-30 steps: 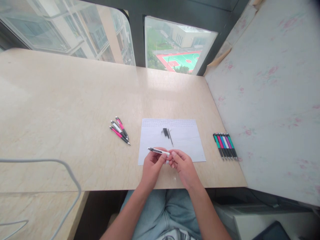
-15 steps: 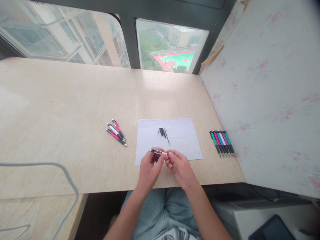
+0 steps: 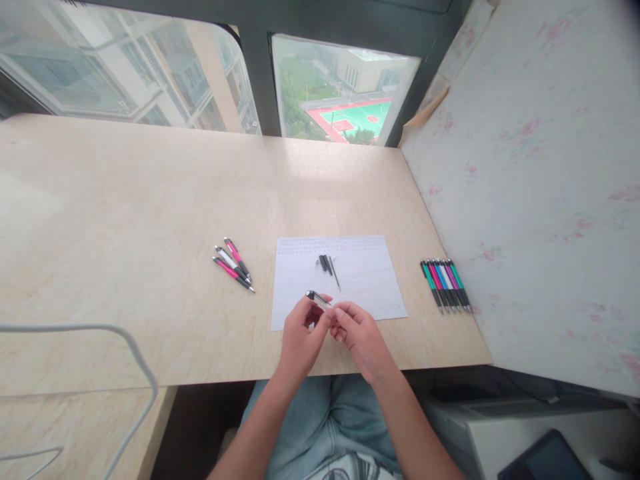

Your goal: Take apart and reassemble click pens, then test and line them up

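My left hand (image 3: 301, 331) is closed round a white pen barrel (image 3: 320, 301) with a black clip, above the front of a written-on paper sheet (image 3: 295, 287). The barrel tilts, its clip end up and to the left. My right hand (image 3: 361, 333) pinches at the lower end of the barrel, fingertips against those of the left; whether a small part is also between them is hidden. On the sheet lie two short black pen grips (image 3: 325, 264), a thin dark refill (image 3: 335, 275) and a tiny dark piece (image 3: 317, 263).
Three pens (image 3: 233, 265), two pink and one white, lie loosely left of the sheet. A row of several coloured pens (image 3: 445, 285) lies at the right, near the papered wall (image 3: 530, 200). A grey cable (image 3: 131, 343) crosses the front left of the table (image 3: 150, 220).
The pen barrel has turned in my left hand, its clip end now pointing more steeply up and away. Both hands stay together in about the same place. The other pens and loose parts lie unmoved.
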Demonstrator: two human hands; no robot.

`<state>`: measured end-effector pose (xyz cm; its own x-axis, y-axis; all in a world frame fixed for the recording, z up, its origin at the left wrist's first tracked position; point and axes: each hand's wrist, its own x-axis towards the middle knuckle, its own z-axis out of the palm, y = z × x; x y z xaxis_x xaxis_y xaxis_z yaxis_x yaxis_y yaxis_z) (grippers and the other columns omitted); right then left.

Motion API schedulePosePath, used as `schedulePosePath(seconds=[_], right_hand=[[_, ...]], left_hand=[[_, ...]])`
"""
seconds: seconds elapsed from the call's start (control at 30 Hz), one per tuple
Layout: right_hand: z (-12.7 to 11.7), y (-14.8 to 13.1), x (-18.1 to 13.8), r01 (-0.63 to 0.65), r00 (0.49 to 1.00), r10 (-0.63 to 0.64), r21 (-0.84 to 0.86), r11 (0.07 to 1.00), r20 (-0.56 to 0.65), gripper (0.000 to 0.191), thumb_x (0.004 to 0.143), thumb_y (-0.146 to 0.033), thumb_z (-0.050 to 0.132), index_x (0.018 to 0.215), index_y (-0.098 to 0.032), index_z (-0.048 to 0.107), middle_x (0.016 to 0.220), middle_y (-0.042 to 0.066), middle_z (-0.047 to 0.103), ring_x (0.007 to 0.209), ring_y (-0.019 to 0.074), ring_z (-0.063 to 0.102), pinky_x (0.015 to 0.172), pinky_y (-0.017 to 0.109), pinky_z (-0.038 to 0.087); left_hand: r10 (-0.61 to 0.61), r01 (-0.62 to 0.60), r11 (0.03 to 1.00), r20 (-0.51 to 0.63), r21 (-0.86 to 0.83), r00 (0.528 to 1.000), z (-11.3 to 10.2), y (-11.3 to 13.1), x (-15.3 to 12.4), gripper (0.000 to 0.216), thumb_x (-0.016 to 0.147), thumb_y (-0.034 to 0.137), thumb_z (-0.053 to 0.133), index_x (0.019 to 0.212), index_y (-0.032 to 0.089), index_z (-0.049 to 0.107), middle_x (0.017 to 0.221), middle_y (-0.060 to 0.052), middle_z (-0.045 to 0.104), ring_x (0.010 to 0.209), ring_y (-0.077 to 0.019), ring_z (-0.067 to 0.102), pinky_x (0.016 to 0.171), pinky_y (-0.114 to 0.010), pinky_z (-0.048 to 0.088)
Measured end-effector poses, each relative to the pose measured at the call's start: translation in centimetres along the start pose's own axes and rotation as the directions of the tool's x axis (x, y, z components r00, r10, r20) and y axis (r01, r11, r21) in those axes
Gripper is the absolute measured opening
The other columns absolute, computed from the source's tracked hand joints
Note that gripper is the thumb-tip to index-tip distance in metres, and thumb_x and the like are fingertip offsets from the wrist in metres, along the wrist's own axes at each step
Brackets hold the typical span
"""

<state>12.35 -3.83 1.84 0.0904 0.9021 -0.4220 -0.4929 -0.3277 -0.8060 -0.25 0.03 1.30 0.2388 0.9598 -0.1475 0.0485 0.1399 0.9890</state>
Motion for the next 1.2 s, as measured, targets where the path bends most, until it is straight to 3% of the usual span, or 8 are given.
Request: schedulePosePath(seconds=[0.17, 0.33, 0.43, 0.6, 0.77, 0.87, 1.0, 1.2], right_hand=[[0.1, -0.6, -0.4, 0.112, 0.994, -0.109, -0.319, 0.941, 0.026, 0.024, 0.088, -0.042, 0.061, 0.088, -0.018, 0.067, 0.078, 0.002, 0.066, 0.069, 0.0142, 0.058, 0.062, 0.026, 0.045], [0.4, -0.9, -0.7, 0.273, 0.944, -0.326, -0.656, 0.704, 0.042, 0.017, 0.089, -0.032, 0.058, 0.091, -0.02, 0.069, 0.088, 0.006, 0.07, 0.081, 0.0195, 0.064, 0.065, 0.028, 0.049], [0.4, -0.9, -0.8, 0.296, 0.926, -0.375, -0.7, 0.65, 0.044, 0.015, 0.089, -0.03, 0.057, 0.091, -0.02, 0.068, 0.088, 0.006, 0.07, 0.079, 0.019, 0.064, 0.062, 0.027, 0.049], [0.4, -0.5, -0.8, 0.248, 0.904, -0.418, -0.694, 0.676, -0.084, 0.017, 0.089, -0.036, 0.059, 0.091, -0.02, 0.065, 0.088, 0.006, 0.07, 0.081, 0.0195, 0.065, 0.061, 0.026, 0.049], [0.0, -0.9, -0.1, 0.246, 0.865, -0.493, -0.782, 0.573, -0.09, 0.018, 0.089, -0.035, 0.057, 0.091, -0.02, 0.066, 0.085, 0.006, 0.07, 0.077, 0.0195, 0.064, 0.061, 0.028, 0.049], [-1.1, -1.9, 1.7, 0.218, 0.825, -0.562, -0.886, 0.41, -0.057, 0.021, 0.091, -0.033, 0.053, 0.094, -0.018, 0.068, 0.085, 0.008, 0.07, 0.074, 0.0196, 0.063, 0.063, 0.03, 0.047], [-2.5, -3.4, 4.9, 0.073, 0.773, -0.633, -0.996, 0.045, 0.028, 0.019, 0.089, -0.027, 0.053, 0.087, -0.019, 0.069, 0.08, 0.008, 0.069, 0.074, 0.0211, 0.06, 0.065, 0.032, 0.041], [-2.1, -4.0, 8.0, 0.018, 0.77, -0.634, -0.995, -0.094, 0.073, 0.018, 0.09, -0.027, 0.053, 0.085, -0.02, 0.068, 0.081, 0.007, 0.067, 0.075, 0.0202, 0.058, 0.059, 0.03, 0.034]], left_hand=[[0.037, -0.045, 0.995, -0.086, -0.093, 0.996, 0.2, 0.1, 0.1, 0.029, 0.082, 0.031, 0.071, 0.109, 0.022, 0.063, 0.083, -0.001, 0.063, 0.075, -0.0154, 0.06, 0.069, -0.026, 0.048], [0.0, -0.01, 0.994, -0.082, -0.109, 0.997, 0.3, 0.3, 0.2, 0.017, 0.081, 0.031, 0.072, 0.09, 0.019, 0.064, 0.08, -0.001, 0.063, 0.075, -0.0156, 0.061, 0.071, -0.026, 0.049], [-0.031, 0.018, 0.99, -0.086, -0.141, 0.996, 0.3, 0.3, 0.2, 0.017, 0.078, 0.031, 0.074, 0.087, 0.019, 0.064, 0.08, -0.001, 0.065, 0.076, -0.0164, 0.062, 0.071, -0.027, 0.05], [0.051, -0.051, 0.999, -0.05, -0.015, 0.997, 0.5, 0.3, -0.1, 0.01, 0.081, 0.028, 0.07, 0.086, 0.02, 0.067, 0.081, -0.003, 0.067, 0.076, -0.0174, 0.063, 0.072, -0.028, 0.05], [0.123, -0.123, 0.992, 0.009, 0.038, 0.992, 0.8, 0.4, -0.2, 0.008, 0.083, 0.023, 0.066, 0.09, 0.021, 0.069, 0.086, -0.005, 0.068, 0.077, -0.0183, 0.063, 0.071, -0.029, 0.051], [0.116, -0.117, 0.991, 0.018, 0.061, 0.993, 0.4, 0.3, 0.0, 0.012, 0.084, 0.023, 0.064, 0.095, 0.021, 0.069, 0.092, -0.006, 0.069, 0.08, -0.0189, 0.064, 0.074, -0.03, 0.051], [0.114, -0.113, 0.991, -0.004, 0.076, 0.993, -0.3, 0.2, 0.0, 0.01, 0.085, 0.023, 0.064, 0.092, 0.022, 0.071, 0.089, -0.006, 0.07, 0.081, -0.0197, 0.064, 0.076, -0.031, 0.05], [0.103, -0.103, 0.995, -0.019, 0.016, 0.994, -0.5, 0.2, 0.0, 0.01, 0.083, 0.025, 0.067, 0.089, 0.022, 0.073, 0.086, -0.006, 0.071, 0.079, -0.0206, 0.064, 0.075, -0.031, 0.051]])
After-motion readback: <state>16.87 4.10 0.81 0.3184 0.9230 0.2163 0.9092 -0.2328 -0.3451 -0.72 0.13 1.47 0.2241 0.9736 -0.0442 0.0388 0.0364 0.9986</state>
